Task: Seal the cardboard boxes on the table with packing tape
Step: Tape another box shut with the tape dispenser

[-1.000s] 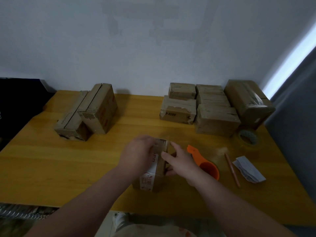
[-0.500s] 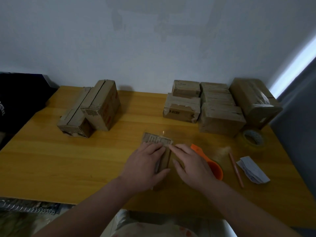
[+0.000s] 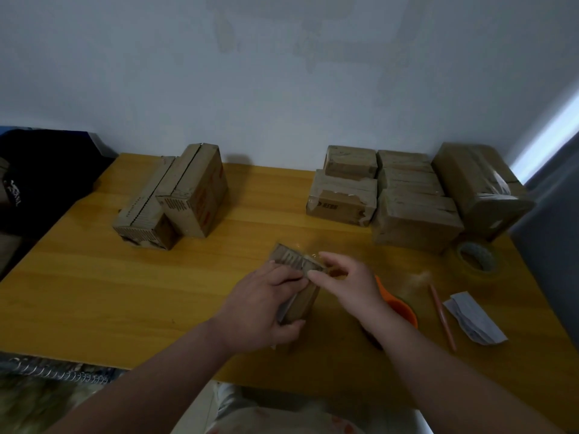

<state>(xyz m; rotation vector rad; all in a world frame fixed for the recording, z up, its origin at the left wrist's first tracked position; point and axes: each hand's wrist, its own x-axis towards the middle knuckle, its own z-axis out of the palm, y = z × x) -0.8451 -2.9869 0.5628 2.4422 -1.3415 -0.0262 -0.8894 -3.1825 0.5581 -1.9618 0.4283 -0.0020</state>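
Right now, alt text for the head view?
A left hand grips a small cardboard box on a wooden table while the right hand touches its far end. More boxes sit behind; a tape roll lies right.

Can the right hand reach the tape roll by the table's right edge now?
Probably yes. The right hand is at the small cardboard box; only bare wooden table lies between it and the clear packing tape roll. The orange plastic tool sits nearer the person, off that line.

The right hand has lifted off the top of the small box and now pinches its far corner. The left hand now grips its near end.
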